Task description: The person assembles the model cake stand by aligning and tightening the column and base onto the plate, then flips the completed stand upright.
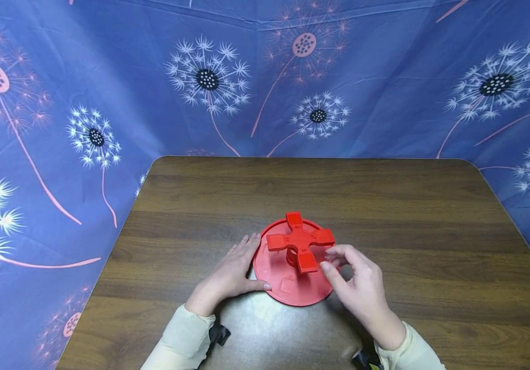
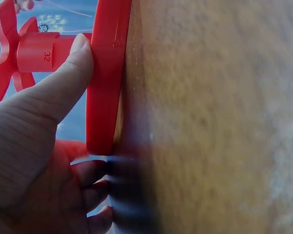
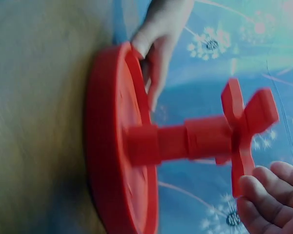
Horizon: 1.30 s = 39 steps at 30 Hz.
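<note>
A red round base [image 1: 285, 294] with a raised rim lies flat on the table. From its middle a red stepped stem [image 3: 172, 142] rises, marked "32" in the left wrist view. On top sits a red cross-shaped knob [image 1: 300, 239] with flared arm ends. My left hand [image 1: 229, 273] holds the base at its left side, thumb at the front of the rim, fingers along the edge. Beside the knob's right side is my right hand [image 1: 362, 283], its fingers loosely bent. In the right wrist view its fingertips [image 3: 251, 187] are right at the end of one knob arm.
The brown wood-grain table [image 1: 191, 205] spreads around the base on all sides. Blue fabric [image 1: 256, 113] with dandelion prints hangs behind the table and along its sides. Dark straps [image 1: 219, 334] show at the wrists, by the pale sleeves [image 1: 177, 336].
</note>
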Each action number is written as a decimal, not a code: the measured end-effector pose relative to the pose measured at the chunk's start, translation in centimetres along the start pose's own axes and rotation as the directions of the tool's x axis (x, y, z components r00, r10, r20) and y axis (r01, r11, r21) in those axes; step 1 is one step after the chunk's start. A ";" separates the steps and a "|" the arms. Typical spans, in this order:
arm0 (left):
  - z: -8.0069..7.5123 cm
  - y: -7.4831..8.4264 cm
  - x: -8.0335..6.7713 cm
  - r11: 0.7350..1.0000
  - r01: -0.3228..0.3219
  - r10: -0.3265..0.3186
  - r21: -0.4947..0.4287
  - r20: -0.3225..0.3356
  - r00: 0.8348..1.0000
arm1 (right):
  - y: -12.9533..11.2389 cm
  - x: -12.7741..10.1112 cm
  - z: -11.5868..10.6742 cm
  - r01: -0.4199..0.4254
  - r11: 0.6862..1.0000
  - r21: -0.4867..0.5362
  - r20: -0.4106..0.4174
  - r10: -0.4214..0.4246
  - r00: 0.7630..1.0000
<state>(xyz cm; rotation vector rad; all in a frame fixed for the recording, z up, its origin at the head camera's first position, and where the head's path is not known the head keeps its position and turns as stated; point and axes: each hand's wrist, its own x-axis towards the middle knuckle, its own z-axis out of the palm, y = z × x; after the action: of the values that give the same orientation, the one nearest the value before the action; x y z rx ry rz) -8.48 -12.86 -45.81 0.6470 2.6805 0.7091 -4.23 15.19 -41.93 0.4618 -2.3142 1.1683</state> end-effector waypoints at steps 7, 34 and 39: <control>-0.1 0.0 0.0 1.000 0.005 -0.005 0.002 0.006 1.000 | 1.7 1.6 -0.9 -0.098 0.994 -0.057 -0.004 0.098 0.995; -0.1 0.2 -0.1 1.000 -0.006 0.006 -0.001 -0.006 1.000 | 1.5 0.9 -1.0 -0.237 0.952 0.194 0.265 0.182 0.947; -0.1 0.3 -0.2 1.000 -0.006 0.006 -0.001 -0.007 1.000 | 0.9 0.3 -0.6 -0.204 0.970 0.132 0.241 0.168 0.956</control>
<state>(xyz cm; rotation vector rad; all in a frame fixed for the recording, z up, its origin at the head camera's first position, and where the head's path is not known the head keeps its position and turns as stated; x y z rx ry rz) -8.27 -12.81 -45.54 0.6537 2.6854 0.7147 -4.72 16.11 -42.06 0.4622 -2.5175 1.4628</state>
